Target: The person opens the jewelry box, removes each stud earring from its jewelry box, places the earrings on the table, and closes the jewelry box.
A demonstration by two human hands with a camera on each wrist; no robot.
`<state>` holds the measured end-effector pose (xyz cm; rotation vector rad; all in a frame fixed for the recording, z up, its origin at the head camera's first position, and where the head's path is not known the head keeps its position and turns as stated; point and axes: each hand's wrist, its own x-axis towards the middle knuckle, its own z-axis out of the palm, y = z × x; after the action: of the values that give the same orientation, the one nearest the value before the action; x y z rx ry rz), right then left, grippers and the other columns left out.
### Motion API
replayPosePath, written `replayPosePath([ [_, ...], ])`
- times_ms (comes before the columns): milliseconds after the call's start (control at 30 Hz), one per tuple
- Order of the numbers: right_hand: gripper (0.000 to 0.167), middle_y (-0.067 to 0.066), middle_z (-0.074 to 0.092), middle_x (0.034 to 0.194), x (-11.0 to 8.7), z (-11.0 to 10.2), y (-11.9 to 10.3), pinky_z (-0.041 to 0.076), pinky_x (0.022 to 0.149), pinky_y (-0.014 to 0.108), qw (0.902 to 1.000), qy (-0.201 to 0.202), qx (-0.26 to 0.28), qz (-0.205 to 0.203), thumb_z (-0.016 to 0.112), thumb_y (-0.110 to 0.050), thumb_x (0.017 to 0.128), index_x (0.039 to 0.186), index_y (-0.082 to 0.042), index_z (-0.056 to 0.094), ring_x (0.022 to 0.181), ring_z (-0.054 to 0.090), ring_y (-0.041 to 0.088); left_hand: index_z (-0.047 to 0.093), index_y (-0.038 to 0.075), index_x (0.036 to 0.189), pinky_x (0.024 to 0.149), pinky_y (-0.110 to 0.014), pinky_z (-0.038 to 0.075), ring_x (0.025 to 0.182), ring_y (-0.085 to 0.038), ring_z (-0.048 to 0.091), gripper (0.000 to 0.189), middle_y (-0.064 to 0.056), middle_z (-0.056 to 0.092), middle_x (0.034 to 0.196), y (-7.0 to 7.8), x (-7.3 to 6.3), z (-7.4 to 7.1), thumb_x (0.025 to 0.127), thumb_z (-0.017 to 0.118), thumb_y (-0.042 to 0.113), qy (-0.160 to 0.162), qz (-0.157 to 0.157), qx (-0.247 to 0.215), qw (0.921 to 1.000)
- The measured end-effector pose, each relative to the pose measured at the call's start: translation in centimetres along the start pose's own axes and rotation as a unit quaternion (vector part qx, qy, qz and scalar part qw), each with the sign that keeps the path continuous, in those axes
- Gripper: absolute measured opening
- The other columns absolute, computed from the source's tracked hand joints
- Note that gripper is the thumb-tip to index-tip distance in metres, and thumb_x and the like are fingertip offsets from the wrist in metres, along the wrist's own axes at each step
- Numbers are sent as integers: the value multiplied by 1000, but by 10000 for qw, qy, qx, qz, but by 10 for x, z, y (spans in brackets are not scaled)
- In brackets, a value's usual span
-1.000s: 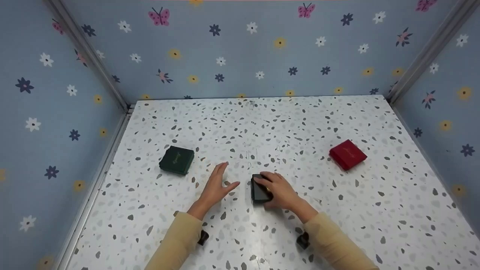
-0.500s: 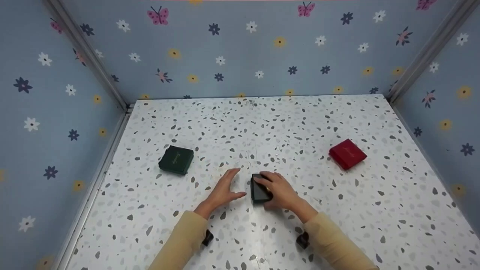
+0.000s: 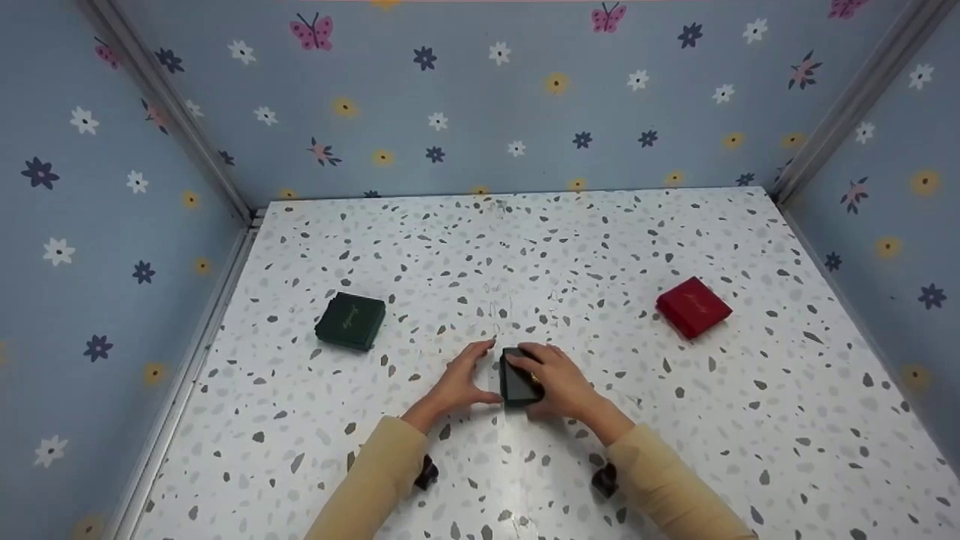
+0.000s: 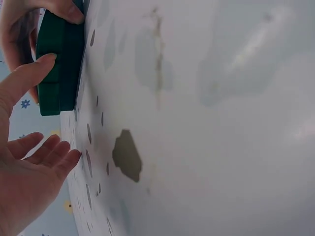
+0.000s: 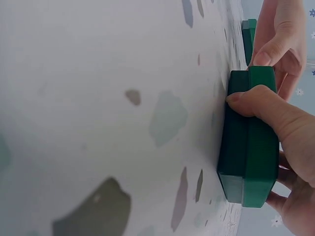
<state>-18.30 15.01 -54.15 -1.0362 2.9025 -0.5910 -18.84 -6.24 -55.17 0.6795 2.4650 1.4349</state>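
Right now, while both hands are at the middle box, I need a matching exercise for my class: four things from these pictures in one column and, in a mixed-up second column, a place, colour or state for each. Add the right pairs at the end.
Things
1. Left hand
2. Gold-lettered red box
3. Right hand
4. Butterflies

Places, colours, states
A. Grips the middle green box
B. Pink, on the blue floral wallpaper
C. Open, its thumb at the middle green box
D. On the right half of the speckled tabletop

Right pairs: 1-C, 2-D, 3-A, 4-B
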Motion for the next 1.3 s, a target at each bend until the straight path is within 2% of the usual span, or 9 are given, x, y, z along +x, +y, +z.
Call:
replayPosePath([
  [167,87,13,39,131,0,1,1,32,95,44,9998,99,-59,-179,83,-28,53,130,-14,46,115,39,31,29,-2,134,98,-39,31,120,-30,35,88,-16,33,134,-1,0,4,63,79,11,-88,59,-61,9999],
  [433,87,12,39,130,0,1,1,32,95,43,9998,111,-19,-153,83,-28,52,130,-14,46,115,38,30,27,1,136,100,-37,27,121,-25,34,93,-15,34,133,1,1,11,61,80,15,-176,-25,307,9994],
  [800,86,13,41,129,0,1,2,33,94,44,9995,207,19,-245,83,-27,52,128,-12,48,114,39,31,22,-6,136,99,-39,28,119,-29,33,100,-18,34,131,-2,3,20,58,82,17,-27,337,568,9978],
  [1067,85,13,40,129,0,0,1,34,94,44,9996,178,49,-222,82,-26,53,129,-12,47,114,39,31,20,-7,135,99,-40,29,119,-30,33,98,-20,33,131,1,4,22,61,79,17,-91,229,815,9964],
  [1300,83,13,41,129,-1,0,1,35,93,44,9993,243,75,-268,82,-26,54,128,-13,48,113,40,31,17,-5,137,100,-40,27,122,-30,29,99,-19,29,135,4,4,23,61,77,12,-156,-58,820,9965],
])
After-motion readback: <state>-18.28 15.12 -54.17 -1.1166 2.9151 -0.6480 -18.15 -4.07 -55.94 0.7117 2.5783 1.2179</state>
